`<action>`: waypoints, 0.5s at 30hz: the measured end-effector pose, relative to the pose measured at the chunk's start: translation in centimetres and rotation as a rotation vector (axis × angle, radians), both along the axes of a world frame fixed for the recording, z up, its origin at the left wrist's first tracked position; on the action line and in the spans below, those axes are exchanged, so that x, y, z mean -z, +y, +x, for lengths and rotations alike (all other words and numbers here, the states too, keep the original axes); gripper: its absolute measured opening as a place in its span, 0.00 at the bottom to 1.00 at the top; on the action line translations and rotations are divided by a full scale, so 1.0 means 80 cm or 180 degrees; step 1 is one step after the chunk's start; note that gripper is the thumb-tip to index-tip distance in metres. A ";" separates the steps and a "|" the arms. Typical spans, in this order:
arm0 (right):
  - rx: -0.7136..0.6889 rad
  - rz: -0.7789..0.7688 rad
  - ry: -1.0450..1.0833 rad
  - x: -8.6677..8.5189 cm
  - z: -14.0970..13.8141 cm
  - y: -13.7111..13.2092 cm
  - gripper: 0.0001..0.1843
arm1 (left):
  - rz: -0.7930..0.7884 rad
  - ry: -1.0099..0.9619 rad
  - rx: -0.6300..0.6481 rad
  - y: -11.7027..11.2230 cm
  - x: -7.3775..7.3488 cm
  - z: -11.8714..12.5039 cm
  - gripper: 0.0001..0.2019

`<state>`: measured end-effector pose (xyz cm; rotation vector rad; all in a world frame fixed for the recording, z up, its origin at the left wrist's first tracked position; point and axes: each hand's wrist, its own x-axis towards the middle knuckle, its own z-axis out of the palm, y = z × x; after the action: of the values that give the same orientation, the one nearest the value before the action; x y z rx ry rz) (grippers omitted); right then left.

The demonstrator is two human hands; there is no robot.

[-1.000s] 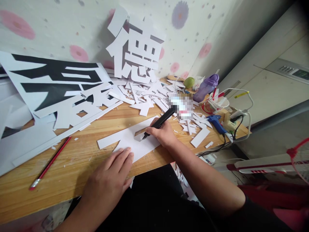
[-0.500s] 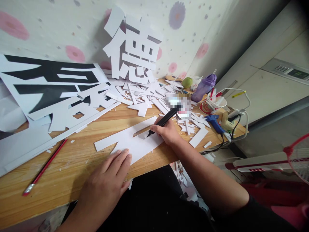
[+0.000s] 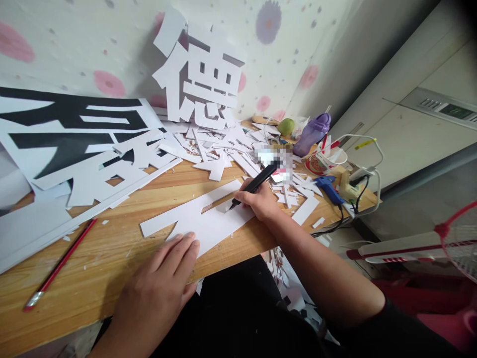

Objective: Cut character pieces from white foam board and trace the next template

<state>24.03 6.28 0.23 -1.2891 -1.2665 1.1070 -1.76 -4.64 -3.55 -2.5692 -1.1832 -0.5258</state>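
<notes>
On the wooden table lies a white foam board piece (image 3: 208,223) with a long slot and a notch cut into it. My left hand (image 3: 160,278) rests flat on its near left edge, fingers stretched out and side by side, gripping nothing. My right hand (image 3: 259,199) is closed around a black utility knife (image 3: 257,183). The knife leans back to the right, its tip on the board close to the slot's right part. A small pale loose bit shows by the tip; the blade itself is hard to make out.
White scraps (image 3: 219,144) are heaped behind the board. A cut-out white character (image 3: 208,74) leans on the wall. At left are a printed black-and-white sheet (image 3: 74,114) and a red pencil (image 3: 63,263). A blue glue gun (image 3: 330,189), paper tub (image 3: 328,156) and purple bottle (image 3: 315,132) stand right.
The view has shifted slightly, so most things sit a little further left. The knife tip has barely moved along the board. Both hands keep their hold and position.
</notes>
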 end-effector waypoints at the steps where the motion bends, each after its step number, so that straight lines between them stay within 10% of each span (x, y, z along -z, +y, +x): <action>1: -0.0011 -0.0012 0.0025 0.002 0.002 0.001 0.12 | 0.0006 0.0025 0.0011 0.000 0.000 0.000 0.23; 15: 0.0056 -0.0034 0.0525 0.021 0.008 0.015 0.12 | -0.0019 -0.0058 0.0014 0.000 0.002 -0.002 0.23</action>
<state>24.68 7.46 -1.44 -1.1891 -1.1260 1.1836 -1.88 -4.67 -3.72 -2.5778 -1.1871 -0.5485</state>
